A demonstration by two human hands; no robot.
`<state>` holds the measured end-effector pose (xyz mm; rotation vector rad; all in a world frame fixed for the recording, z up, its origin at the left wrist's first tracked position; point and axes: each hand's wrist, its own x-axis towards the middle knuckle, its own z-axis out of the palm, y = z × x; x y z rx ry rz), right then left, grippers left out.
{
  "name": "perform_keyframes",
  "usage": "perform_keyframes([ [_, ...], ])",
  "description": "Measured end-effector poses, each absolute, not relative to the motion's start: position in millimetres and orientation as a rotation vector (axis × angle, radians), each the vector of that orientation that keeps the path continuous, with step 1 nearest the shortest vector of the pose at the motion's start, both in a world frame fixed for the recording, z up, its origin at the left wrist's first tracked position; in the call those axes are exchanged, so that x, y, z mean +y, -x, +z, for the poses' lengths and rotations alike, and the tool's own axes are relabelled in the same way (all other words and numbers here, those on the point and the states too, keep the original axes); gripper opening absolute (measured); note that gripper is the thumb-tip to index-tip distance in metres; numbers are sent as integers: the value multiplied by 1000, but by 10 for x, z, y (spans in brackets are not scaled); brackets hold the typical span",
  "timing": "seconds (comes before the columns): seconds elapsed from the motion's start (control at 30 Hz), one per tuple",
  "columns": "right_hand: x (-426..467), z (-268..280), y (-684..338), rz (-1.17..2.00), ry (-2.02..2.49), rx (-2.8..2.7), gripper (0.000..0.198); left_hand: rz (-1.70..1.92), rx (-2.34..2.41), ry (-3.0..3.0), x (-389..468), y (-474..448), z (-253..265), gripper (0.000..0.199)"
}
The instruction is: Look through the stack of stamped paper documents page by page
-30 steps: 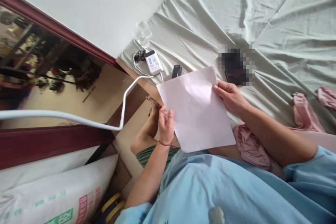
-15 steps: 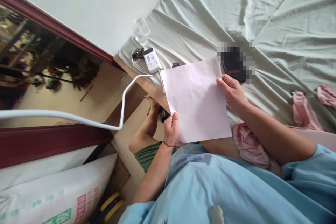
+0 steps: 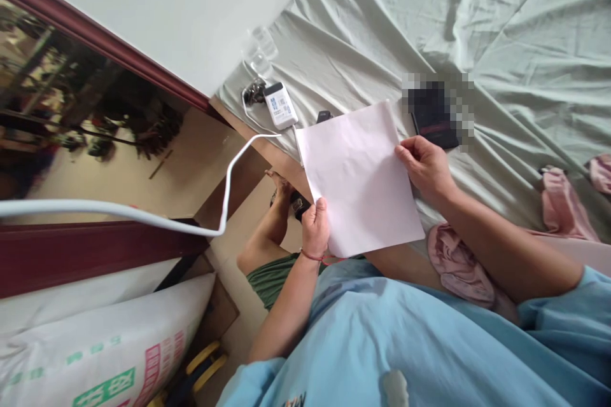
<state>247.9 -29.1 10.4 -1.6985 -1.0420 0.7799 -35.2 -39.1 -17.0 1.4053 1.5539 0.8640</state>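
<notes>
A blank white sheet of paper (image 3: 361,181) is stretched between my two hands above my lap, its top part over the bed edge. My left hand (image 3: 316,229) pinches its lower left edge, thumb on top and fingers hidden beneath. At the upper right edge, my right hand (image 3: 426,164) grips the sheet between thumb and fingers. Just beyond the right hand lies a dark flat object (image 3: 433,116), partly blurred out. A small black item (image 3: 324,116) shows past the sheet's top edge.
On the bed sheet (image 3: 515,44) lie a white labelled box (image 3: 280,105), clear plastic cups (image 3: 260,49) and a dark tangle (image 3: 253,91). A white bent rod (image 3: 143,213) crosses the left side. Pink cloth (image 3: 461,264) rests by my right forearm. White sacks (image 3: 119,337) stand lower left.
The view has shifted slightly, so most things appear a little to the right. Both hands keep their hold on the paper, which stays nearly the same.
</notes>
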Motion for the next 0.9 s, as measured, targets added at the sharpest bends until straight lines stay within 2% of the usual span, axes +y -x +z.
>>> perform_keyframes([
  [0.37, -301, 166, -2478, 839, 1565, -940, 18, 872, 1574, -1577, -365, 289, 40, 64],
  [0.53, -286, 104, -2461, 915, 1579, -976, 19, 846, 1601, -1391, -275, 301, -47, 64],
  [0.9, -276, 136, -2496, 763, 1789, -1146, 15, 871, 1643, -1341, -260, 264, -63, 68],
])
